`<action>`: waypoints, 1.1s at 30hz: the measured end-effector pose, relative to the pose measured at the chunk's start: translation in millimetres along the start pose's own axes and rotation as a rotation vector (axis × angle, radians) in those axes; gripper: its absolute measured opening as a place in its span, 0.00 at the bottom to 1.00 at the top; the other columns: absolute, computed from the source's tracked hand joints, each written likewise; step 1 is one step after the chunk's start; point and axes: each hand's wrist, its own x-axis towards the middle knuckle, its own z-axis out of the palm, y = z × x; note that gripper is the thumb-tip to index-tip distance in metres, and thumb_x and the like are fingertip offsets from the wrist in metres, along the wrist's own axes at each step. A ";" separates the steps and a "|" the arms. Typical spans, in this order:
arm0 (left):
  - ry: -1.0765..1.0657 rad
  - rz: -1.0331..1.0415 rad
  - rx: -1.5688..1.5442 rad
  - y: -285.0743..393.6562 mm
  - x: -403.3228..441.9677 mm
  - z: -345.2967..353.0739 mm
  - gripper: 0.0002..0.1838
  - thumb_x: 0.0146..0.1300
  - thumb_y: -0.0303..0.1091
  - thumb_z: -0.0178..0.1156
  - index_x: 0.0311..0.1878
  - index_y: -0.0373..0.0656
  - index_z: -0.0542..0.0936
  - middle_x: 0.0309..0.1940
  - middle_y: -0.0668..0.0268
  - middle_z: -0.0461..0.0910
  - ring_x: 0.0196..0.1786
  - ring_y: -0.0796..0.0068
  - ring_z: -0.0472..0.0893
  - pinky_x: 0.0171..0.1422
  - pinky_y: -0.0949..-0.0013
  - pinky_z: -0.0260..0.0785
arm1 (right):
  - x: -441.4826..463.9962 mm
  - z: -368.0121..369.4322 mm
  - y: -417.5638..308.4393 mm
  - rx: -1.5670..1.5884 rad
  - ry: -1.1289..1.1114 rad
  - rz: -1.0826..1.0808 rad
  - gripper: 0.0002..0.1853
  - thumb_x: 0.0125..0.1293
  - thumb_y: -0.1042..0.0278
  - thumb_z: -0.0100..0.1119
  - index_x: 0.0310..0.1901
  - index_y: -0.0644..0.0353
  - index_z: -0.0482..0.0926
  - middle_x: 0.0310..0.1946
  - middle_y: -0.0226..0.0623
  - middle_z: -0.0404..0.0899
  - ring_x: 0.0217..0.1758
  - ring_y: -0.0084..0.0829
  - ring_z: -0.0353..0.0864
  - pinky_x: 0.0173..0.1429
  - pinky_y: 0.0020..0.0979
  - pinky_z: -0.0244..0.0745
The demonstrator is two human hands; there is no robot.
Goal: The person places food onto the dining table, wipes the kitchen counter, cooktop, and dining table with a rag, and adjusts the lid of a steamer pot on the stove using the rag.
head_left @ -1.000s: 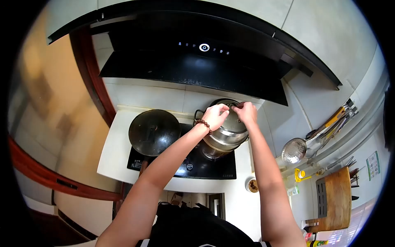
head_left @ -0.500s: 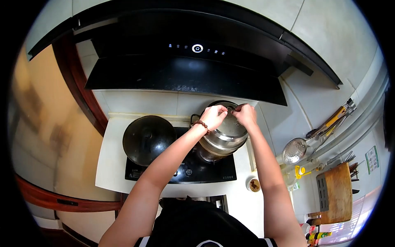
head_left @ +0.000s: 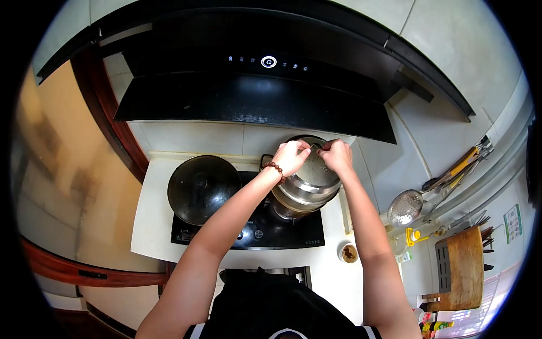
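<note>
A round steel pot (head_left: pixel 293 204) stands on the right side of the black cooktop, topped by a domed lid (head_left: pixel 317 172) with a shiny metal rim. My left hand (head_left: pixel 291 158), a beaded bracelet at its wrist, is over the lid's left part with thumb and fingers pinched together. Opposite it, my right hand (head_left: pixel 337 155) is closed with its fingers bent down over the lid's right part. The fingertips of both hands face each other near the lid's middle. A small thing between them is too hidden to make out.
A lidded black wok (head_left: pixel 204 189) sits on the cooktop (head_left: pixel 271 237) at left. Low overhead hangs the range hood (head_left: pixel 254 99). At right are a small cup (head_left: pixel 348 252), an oil bottle (head_left: pixel 400 240), a skimmer (head_left: pixel 405 208) among hanging utensils, and a cutting board (head_left: pixel 463 265).
Both hands stay over the lid in nearly the same pose. Only a slight shift of the camera view shows.
</note>
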 end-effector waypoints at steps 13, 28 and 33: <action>-0.253 -0.045 -0.532 34.6 -42.3 -5.1 0.23 0.77 0.33 0.58 0.72 0.38 0.73 0.59 0.60 0.84 0.46 0.77 0.82 0.49 0.69 0.79 | -47.4 -25.4 16.9 0.290 0.259 -0.109 0.19 0.59 0.56 0.76 0.44 0.62 0.90 0.39 0.44 0.90 0.38 0.43 0.88 0.53 0.36 0.79; -1.383 -1.332 -0.993 17.1 -244.0 324.4 0.55 0.72 0.80 0.32 0.80 0.35 0.58 0.75 0.49 0.67 0.78 0.55 0.66 0.81 0.52 0.59 | -488.9 72.9 155.9 0.167 0.003 0.724 0.35 0.76 0.50 0.53 0.77 0.61 0.64 0.75 0.61 0.64 0.78 0.58 0.64 0.79 0.55 0.59; -1.682 -1.153 -0.324 39.6 -329.2 411.7 0.65 0.65 0.87 0.32 0.84 0.35 0.42 0.83 0.45 0.49 0.80 0.51 0.62 0.81 0.41 0.52 | -605.8 34.9 189.5 0.216 0.360 1.158 0.34 0.77 0.54 0.55 0.77 0.64 0.63 0.74 0.67 0.63 0.78 0.61 0.64 0.78 0.50 0.63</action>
